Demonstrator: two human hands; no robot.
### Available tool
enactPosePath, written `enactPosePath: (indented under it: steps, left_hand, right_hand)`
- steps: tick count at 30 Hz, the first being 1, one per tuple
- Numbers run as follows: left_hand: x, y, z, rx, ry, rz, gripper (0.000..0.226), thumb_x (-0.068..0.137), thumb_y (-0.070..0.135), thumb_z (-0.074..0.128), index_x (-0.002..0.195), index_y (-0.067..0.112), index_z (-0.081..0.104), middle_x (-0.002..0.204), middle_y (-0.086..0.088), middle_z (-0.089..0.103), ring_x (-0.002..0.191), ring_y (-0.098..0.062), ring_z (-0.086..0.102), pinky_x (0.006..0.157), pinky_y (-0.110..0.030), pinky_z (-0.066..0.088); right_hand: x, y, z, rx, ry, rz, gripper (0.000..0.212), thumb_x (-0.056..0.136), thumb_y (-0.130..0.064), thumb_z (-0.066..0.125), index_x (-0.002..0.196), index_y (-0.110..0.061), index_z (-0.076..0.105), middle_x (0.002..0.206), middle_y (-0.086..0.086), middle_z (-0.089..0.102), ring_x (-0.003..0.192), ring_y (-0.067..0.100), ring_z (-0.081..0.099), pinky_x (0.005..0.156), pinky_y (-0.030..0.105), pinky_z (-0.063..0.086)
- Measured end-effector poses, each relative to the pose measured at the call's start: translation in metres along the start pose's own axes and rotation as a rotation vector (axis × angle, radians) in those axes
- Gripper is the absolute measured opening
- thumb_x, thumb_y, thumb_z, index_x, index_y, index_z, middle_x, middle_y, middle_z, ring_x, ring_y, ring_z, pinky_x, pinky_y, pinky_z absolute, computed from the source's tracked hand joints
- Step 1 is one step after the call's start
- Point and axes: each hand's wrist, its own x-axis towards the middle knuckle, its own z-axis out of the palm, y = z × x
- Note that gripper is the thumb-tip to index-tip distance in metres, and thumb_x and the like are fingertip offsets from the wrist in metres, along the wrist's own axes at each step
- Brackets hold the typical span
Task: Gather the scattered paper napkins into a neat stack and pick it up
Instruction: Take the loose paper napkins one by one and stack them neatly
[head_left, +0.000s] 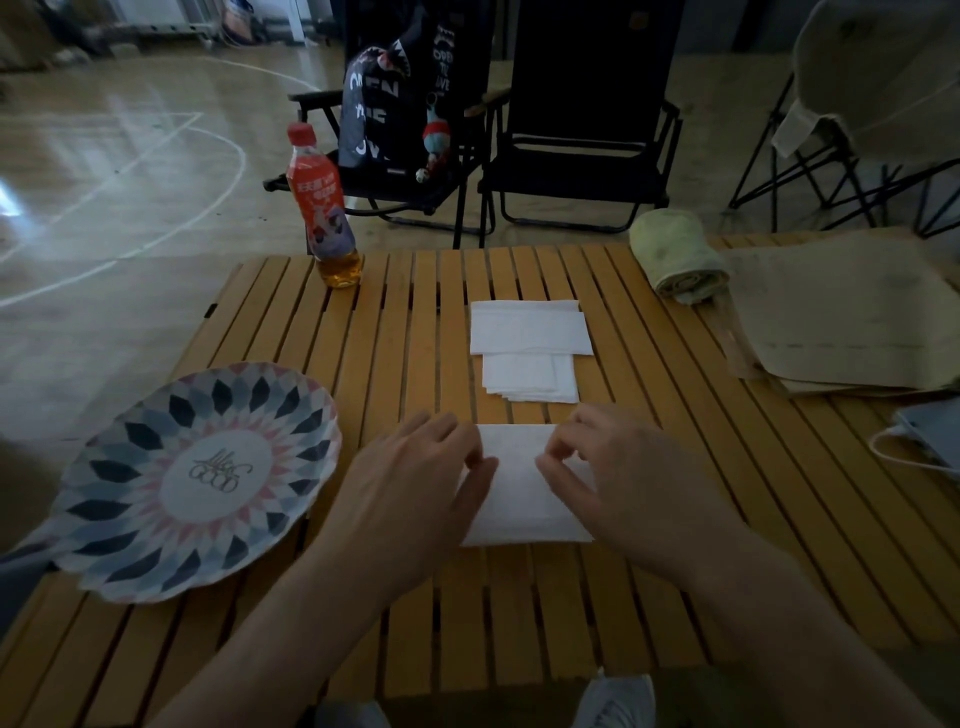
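A white paper napkin (519, 493) lies flat on the slatted wooden table (675, 493) in front of me. My left hand (415, 478) rests on its left edge, fingers curled onto the paper. My right hand (618, 478) covers its right edge, thumb and fingertips pinching at the napkin's surface. Farther away lie two more white napkin piles: a small folded stack (530, 376) and, just behind and partly over it, a wider napkin (530, 327). Both are apart from my hands.
A patterned paper plate (197, 483) sits at the left. An orange drink bottle (324, 208) stands at the back left, a rolled green towel (675, 260) at the back right, brown paper bags (841, 322) to the right. Folding chairs (576, 156) stand behind the table.
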Motion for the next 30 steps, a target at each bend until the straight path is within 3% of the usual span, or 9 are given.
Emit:
enactPosePath:
  steps: [3,8,13,16,18,20,23,26,30]
  left_hand:
    - [0.002,0.001,0.015,0.007,-0.043,-0.004,0.035,0.093,0.056,0.021,0.106,0.034,0.044,0.103,0.015,0.043,0.088,-0.001,0.037,0.074,-0.02,0.034]
    - [0.002,-0.004,0.03,0.136,-0.12,0.037,0.044,0.092,0.051,0.018,0.125,0.028,0.037,0.126,0.006,0.041,0.105,-0.007,0.035,0.086,-0.023,0.035]
    - [0.001,-0.004,0.03,0.148,-0.068,0.032,0.037,0.095,0.052,0.024,0.122,0.03,0.037,0.123,0.007,0.043,0.104,-0.007,0.038,0.084,-0.023,0.037]
    - [0.011,-0.014,0.024,0.081,0.06,0.008,0.042,0.094,0.056,0.02,0.114,0.03,0.046,0.114,0.009,0.049,0.096,-0.004,0.04,0.078,-0.024,0.036]
    - [0.027,-0.025,0.023,0.007,0.212,-0.01,0.038,0.097,0.054,0.025,0.113,0.029,0.048,0.113,0.008,0.054,0.097,-0.006,0.047,0.076,-0.027,0.043]
    - [0.054,-0.037,0.028,-0.034,0.263,0.0,0.031,0.099,0.048,0.03,0.115,0.029,0.048,0.116,0.006,0.056,0.102,-0.009,0.051,0.079,-0.032,0.05]
    - [0.102,-0.054,0.041,-0.026,0.206,0.038,0.025,0.098,0.038,0.043,0.119,0.026,0.05,0.12,0.004,0.056,0.107,-0.014,0.053,0.081,-0.036,0.052]
    - [0.144,-0.064,0.055,0.051,0.041,0.104,0.032,0.095,0.03,0.057,0.126,0.023,0.051,0.128,0.003,0.053,0.107,-0.014,0.055,0.081,-0.034,0.054]
    - [0.18,-0.068,0.069,0.132,-0.082,0.162,0.039,0.097,0.022,0.057,0.135,0.018,0.049,0.134,-0.001,0.053,0.109,-0.017,0.058,0.089,-0.033,0.053]
  right_hand:
    - [0.002,-0.006,0.012,-0.019,-0.053,-0.015,0.021,0.099,-0.051,0.041,0.105,-0.033,0.051,0.104,-0.013,0.048,0.094,0.002,0.045,0.08,0.018,0.039]
    - [0.002,-0.009,0.017,-0.045,-0.059,-0.022,0.025,0.102,-0.047,0.039,0.117,-0.029,0.047,0.116,-0.008,0.048,0.104,0.008,0.044,0.09,0.025,0.044]
    - [0.003,-0.007,0.013,-0.032,-0.047,-0.02,0.024,0.102,-0.046,0.038,0.115,-0.029,0.049,0.114,-0.008,0.049,0.102,0.007,0.045,0.09,0.025,0.045]
    - [0.006,-0.001,0.008,-0.025,-0.005,0.014,0.024,0.102,-0.045,0.037,0.114,-0.03,0.051,0.113,-0.008,0.048,0.101,0.006,0.045,0.089,0.025,0.045]
    - [0.008,0.004,0.005,-0.022,0.04,0.043,0.025,0.102,-0.044,0.037,0.115,-0.029,0.052,0.114,-0.008,0.048,0.102,0.007,0.045,0.091,0.026,0.045]
    - [0.011,0.007,0.004,-0.019,0.072,0.068,0.025,0.102,-0.044,0.037,0.115,-0.029,0.053,0.115,-0.008,0.048,0.103,0.007,0.045,0.092,0.028,0.046]
    - [0.013,0.01,0.004,-0.015,0.09,0.079,0.024,0.101,-0.046,0.037,0.112,-0.031,0.053,0.113,-0.009,0.048,0.102,0.008,0.044,0.091,0.029,0.046]
    - [0.014,0.013,0.004,-0.007,0.098,0.086,0.024,0.101,-0.047,0.037,0.109,-0.032,0.052,0.112,-0.009,0.048,0.102,0.008,0.043,0.091,0.029,0.046]
    - [0.014,0.02,-0.001,0.024,0.116,0.102,0.023,0.1,-0.047,0.038,0.11,-0.032,0.053,0.113,-0.011,0.047,0.102,0.007,0.043,0.09,0.029,0.046]
